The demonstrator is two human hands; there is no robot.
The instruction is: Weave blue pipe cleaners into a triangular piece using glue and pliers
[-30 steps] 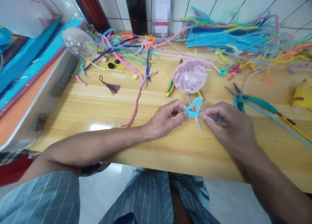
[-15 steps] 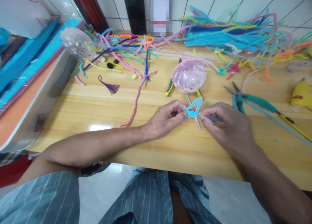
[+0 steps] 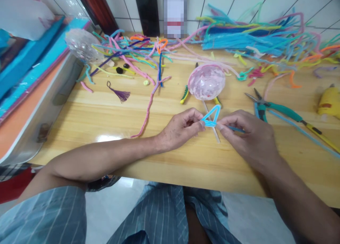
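A light blue pipe cleaner [image 3: 211, 123] is bent into a small triangle and held just above the wooden table. My left hand [image 3: 185, 126] pinches its left corner between thumb and fingertips. On the other side, my right hand [image 3: 245, 135] is closed on the right corner, and a blue tail of the pipe cleaner runs under its fingers. Below the triangle lies a thin pale stick [image 3: 216, 136]. Just beyond the hands sits a clear, pink-tinted plastic bowl [image 3: 206, 83], partly covering a tool with green-and-yellow handles [image 3: 184, 94].
Green-handled pliers [image 3: 283, 110] lie right of my right hand, near a yellow glue gun [image 3: 330, 101]. Bundled blue pipe cleaners [image 3: 233, 41] line the wall. A long pink twisted pipe cleaner [image 3: 149, 113] and a purple tassel [image 3: 120, 94] lie left. A bin [image 3: 50, 122] stands far left.
Almost nothing differs. Both hands keep their pinch on the blue triangle, and the view has shifted very slightly.
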